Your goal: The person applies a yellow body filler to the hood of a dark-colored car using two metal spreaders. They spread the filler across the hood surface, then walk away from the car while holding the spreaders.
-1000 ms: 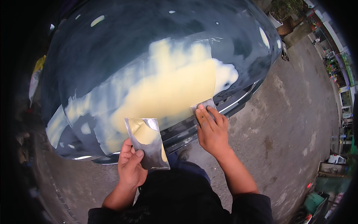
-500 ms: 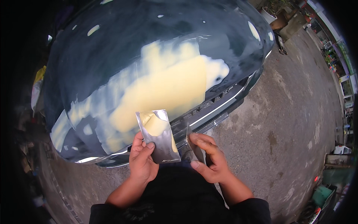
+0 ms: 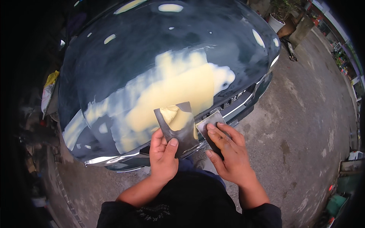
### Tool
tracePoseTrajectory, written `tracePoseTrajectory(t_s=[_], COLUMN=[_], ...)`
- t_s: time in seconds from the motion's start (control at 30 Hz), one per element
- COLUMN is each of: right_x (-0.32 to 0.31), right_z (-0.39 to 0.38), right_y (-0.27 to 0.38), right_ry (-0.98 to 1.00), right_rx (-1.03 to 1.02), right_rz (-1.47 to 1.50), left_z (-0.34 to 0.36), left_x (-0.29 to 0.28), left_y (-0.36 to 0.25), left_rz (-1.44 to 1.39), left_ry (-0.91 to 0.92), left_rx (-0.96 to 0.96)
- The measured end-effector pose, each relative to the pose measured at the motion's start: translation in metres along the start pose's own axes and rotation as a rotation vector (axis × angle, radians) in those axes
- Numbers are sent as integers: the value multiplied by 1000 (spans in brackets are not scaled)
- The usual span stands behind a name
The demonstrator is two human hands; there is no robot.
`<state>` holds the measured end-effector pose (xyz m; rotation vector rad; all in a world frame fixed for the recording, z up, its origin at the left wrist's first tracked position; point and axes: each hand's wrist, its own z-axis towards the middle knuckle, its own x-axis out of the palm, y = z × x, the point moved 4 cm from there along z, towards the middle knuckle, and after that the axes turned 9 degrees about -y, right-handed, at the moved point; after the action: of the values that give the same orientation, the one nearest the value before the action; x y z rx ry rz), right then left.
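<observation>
In front of me is the dark car hood (image 3: 125, 57), with a broad patch of cream body filler (image 3: 178, 87) spread across its front part. My left hand (image 3: 165, 155) is closed on the lower left side of a flat metal putty plate (image 3: 180, 135). A lump of cream filler (image 3: 169, 114) sits at the plate's upper end, and a smear runs down its right edge. In my right hand (image 3: 230, 152) is a flat metal spreader (image 3: 203, 127), fingers along its face and thumb underneath. The spreader's upper left corner is close to the plate's right edge; whether they touch I cannot tell.
Below the hood lie the grille and bumper (image 3: 237, 104). Smaller filler spots (image 3: 170, 7) dot the hood. Concrete ground (image 3: 289, 144) stretches to the right. A potted plant (image 3: 276, 22) stands at the far right, and a yellow and white bag (image 3: 49, 89) at the left.
The spreader has turned from edge-on to flatter and come to the plate's right side. Both hands sit further right in view, and the car appears shifted down and right.
</observation>
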<state>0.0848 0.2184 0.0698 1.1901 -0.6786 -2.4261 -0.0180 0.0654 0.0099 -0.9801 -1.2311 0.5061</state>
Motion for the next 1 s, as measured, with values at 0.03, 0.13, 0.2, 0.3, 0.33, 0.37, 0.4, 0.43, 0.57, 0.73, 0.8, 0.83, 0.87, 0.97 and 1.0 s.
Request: tracePoseTrajectory(t_s=[0.03,0.13,0.2,0.3,0.33,0.37,0.4,0.43,0.57,0.73,0.8,0.83,0.87,0.97,1.0], right_x=[0,4,2,-12,-18,-24,-29,-30,-17,-2,-1,-3,-4,-21,-21], right_z=[4,-10,-20,-21,-16,-11,-6,-1,16,20,23,29,35,70,84], right_y=[5,7,-3,-20,-16,-12,-8,-3,13,2,-12,-23,-34,-66,-81], right_ry=[35,147,198,216,139,62,-15,-8,24,149,223,252,282,51,41], right_rx=[-33,-158,-144,-8,-32,-55,-78,-110,-150,-185,-106,-25,55,92,99], right_rz=[-43,-143,-192,-157,-137,-116,-95,-77,-78,-111,-73,-32,13,-20,-72], left_z=[-2,-5,-3,-5,-6,-7,-8,-9,-8,6,15,18,21,29,28], left_x=[2,7,5,8,10,14,16,18,27,29,15,19,22,12,4], left_y=[0,1,1,-6,-6,-6,-6,-2,4,-1,-5,-16,-28,-32,-26], left_rz=[10,38,50,59,92,124,157,201,181,422,621,644,764,660,583], left_ry=[14,29,8,50,50,50,51,49,102,141,170,137,129,121,134], left_rx=[8,22,18,77,62,47,32,25,-60,51,164,326,527,584,466])
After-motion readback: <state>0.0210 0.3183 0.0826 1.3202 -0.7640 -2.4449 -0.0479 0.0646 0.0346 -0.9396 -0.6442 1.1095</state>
